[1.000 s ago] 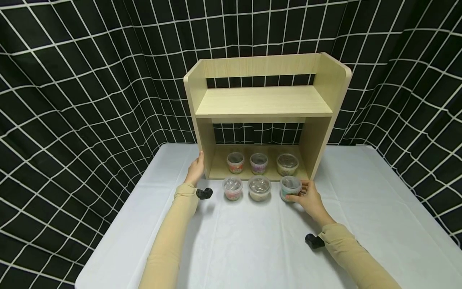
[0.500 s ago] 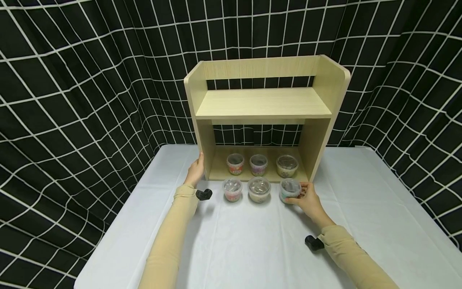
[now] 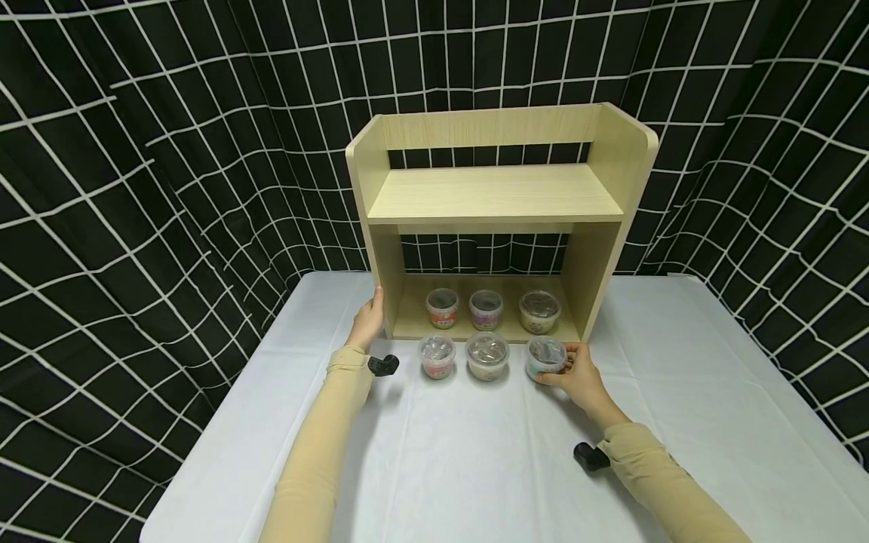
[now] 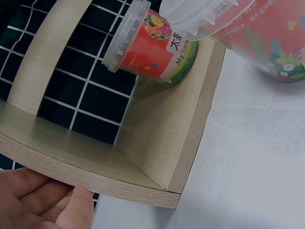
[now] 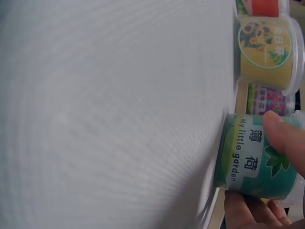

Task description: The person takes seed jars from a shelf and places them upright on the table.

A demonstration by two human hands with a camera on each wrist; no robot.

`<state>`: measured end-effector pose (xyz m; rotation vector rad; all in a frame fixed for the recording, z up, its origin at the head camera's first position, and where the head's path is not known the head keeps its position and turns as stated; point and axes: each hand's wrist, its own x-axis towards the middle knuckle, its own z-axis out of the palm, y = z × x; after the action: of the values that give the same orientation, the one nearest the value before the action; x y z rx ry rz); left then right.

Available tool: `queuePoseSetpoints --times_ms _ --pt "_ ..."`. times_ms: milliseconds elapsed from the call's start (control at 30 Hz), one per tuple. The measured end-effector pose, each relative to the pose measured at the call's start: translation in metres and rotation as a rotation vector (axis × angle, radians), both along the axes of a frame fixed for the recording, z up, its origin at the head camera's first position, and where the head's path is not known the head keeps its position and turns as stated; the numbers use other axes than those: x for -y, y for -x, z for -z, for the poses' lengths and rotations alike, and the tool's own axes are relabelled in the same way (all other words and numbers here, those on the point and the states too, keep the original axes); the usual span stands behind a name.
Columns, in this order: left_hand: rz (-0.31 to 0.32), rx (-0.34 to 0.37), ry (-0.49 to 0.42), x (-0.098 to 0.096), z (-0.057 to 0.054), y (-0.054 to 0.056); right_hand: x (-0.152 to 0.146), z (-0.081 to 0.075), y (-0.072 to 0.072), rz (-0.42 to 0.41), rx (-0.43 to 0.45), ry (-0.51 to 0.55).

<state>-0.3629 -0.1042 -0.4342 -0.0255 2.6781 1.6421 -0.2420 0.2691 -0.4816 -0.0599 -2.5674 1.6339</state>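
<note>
My right hand [image 3: 585, 379] grips a clear-lidded plastic tub [image 3: 545, 357] from its right side, thumb at the front and fingers behind. In the right wrist view this tub [image 5: 255, 155] has a teal label with a mint leaf and "My little garden". It is the right one of three tubs in front of the wooden shelf [image 3: 495, 192]. At the shelf's left side panel [image 4: 95, 176], my left hand [image 3: 364, 324] rests against the outer face, thumb tip at the front edge. Beside the gripped tub are a yellow-labelled tub [image 5: 267, 50] and a red-labelled tub [image 3: 437, 358].
Inside the lower compartment stand a red-labelled tub [image 3: 443, 311], a purple-labelled tub [image 3: 486, 311] and a pale yellow tub [image 3: 539, 311]. A white cloth [image 3: 462, 467] covers the table. Black gridded curtains [image 3: 136, 188] surround it. Black wrist cameras [image 3: 383, 365] project from both sleeves.
</note>
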Motion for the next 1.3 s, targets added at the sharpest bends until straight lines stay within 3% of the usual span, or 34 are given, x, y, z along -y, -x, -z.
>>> queuePoseSetpoints --times_ms 433,767,933,1100,1300 --pt "0.003 -0.001 -0.004 0.0 -0.001 -0.002 0.0 0.001 -0.001 -0.019 0.026 -0.005" --pt "-0.005 -0.009 0.013 0.0 -0.001 -0.001 -0.011 -0.001 -0.006 -0.119 0.013 0.05" --pt "-0.013 -0.012 0.019 -0.001 -0.001 0.0 -0.018 -0.008 -0.008 -0.139 0.049 0.062" --pt "-0.01 -0.009 0.013 0.0 -0.001 0.0 -0.027 -0.017 -0.008 -0.125 0.069 0.0" --pt "-0.005 -0.006 0.002 0.0 0.0 0.0 -0.035 -0.03 -0.006 -0.099 0.04 -0.045"
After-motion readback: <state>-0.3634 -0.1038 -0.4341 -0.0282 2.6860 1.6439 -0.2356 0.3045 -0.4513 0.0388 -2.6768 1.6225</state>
